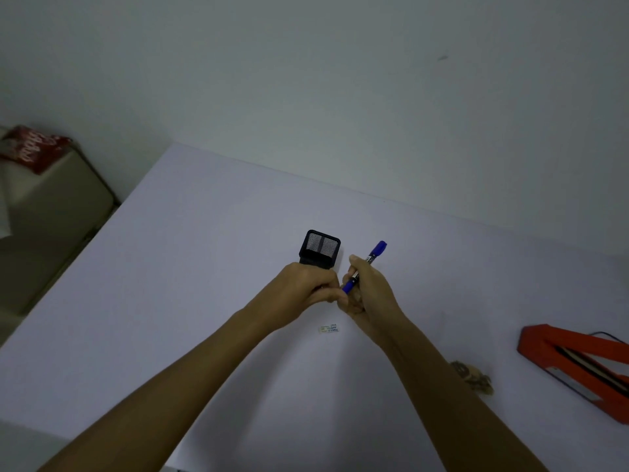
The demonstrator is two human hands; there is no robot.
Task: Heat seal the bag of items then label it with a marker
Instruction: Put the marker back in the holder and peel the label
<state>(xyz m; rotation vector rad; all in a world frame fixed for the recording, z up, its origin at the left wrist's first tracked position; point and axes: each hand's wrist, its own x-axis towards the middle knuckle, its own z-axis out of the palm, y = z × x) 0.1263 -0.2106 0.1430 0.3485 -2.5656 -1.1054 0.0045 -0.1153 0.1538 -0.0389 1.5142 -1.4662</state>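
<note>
Marker (367, 265), blue-capped, sits at frame centre in the right hand (369, 289), whose grip is pinched around its barrel. The left hand (308, 284) closes its grip at the marker's lower blue end, probably on a cap. It looks light, stiff and smooth, best held mid-barrel. The bag (473, 378), small and soft-looking, lies on the counter (170, 301) at lower right, near the red heat sealer (578, 366).

Blue-capped marker (369, 262) tilted in midair over the table, orange heat sealer (575, 364) open at far right
</note>
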